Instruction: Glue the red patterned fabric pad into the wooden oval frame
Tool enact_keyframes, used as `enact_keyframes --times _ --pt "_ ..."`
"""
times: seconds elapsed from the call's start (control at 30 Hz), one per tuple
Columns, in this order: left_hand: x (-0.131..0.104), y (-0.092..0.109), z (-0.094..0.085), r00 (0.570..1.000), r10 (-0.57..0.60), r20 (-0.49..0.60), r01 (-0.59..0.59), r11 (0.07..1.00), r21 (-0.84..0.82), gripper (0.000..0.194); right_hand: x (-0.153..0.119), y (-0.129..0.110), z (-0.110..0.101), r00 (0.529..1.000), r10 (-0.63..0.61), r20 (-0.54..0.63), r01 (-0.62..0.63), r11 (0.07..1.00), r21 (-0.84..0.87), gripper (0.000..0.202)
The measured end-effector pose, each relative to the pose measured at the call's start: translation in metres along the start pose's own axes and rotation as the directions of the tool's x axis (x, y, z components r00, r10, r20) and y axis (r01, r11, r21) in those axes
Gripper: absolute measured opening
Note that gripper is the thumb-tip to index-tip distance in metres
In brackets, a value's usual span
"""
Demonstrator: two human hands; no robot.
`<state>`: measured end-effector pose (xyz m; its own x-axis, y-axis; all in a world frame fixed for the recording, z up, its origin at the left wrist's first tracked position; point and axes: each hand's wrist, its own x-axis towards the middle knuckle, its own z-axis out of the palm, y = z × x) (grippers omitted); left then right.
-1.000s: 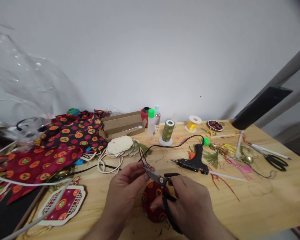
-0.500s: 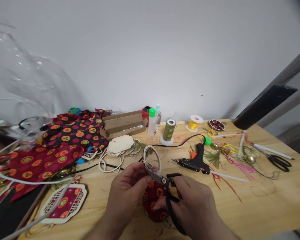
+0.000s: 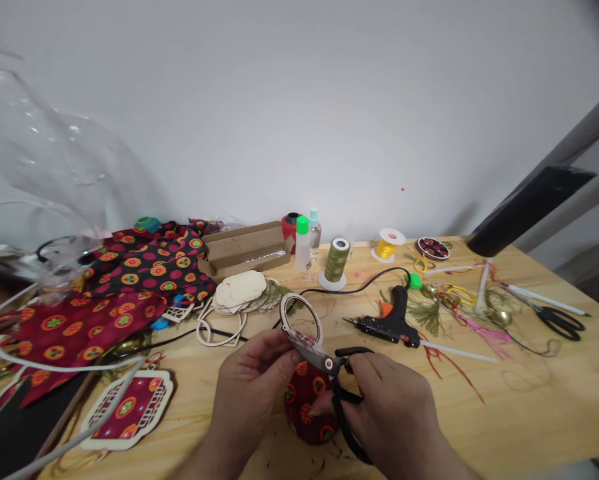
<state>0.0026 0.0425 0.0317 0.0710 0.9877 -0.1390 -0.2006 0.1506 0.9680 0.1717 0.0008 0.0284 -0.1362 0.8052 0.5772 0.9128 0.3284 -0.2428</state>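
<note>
My left hand [image 3: 256, 380] pinches the lower left edge of a pale wooden ring [image 3: 317, 319], which is tilted upright above the table. My right hand [image 3: 392, 400] grips a pair of scissors [image 3: 329, 364] with black handles. Their blades point left and lie against the ring's lower edge, by a bit of reddish material near my left fingertips. Beneath the blades, a round piece covered in dark red patterned fabric [image 3: 312, 407] lies on the table, partly hidden by my right hand. Small dark scraps are scattered below it.
A black glue gun [image 3: 392, 323] lies right of the ring. Behind stand a green thread spool [image 3: 338, 261], a green-capped bottle [image 3: 302, 247] and an open cardboard box [image 3: 246, 248]. Patterned fabric [image 3: 144, 263] and a white cable [image 3: 79, 365] spread across the left; other scissors [image 3: 562, 321] lie right.
The ring has tipped slightly to the left in my left hand. The scissors' upper handle has shifted a little to the right, and both hands keep their hold.
</note>
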Motion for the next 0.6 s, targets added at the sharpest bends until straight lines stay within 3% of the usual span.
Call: enact_keyframes --times 0.6 --pt "-0.0014 0.0021 0.0018 0.999 0.026 -0.025 -0.023 0.996 0.084 0.01 -0.0046 0.0024 0.002 1.0 -0.023 0.01 0.023 1.0 -0.006 0.014"
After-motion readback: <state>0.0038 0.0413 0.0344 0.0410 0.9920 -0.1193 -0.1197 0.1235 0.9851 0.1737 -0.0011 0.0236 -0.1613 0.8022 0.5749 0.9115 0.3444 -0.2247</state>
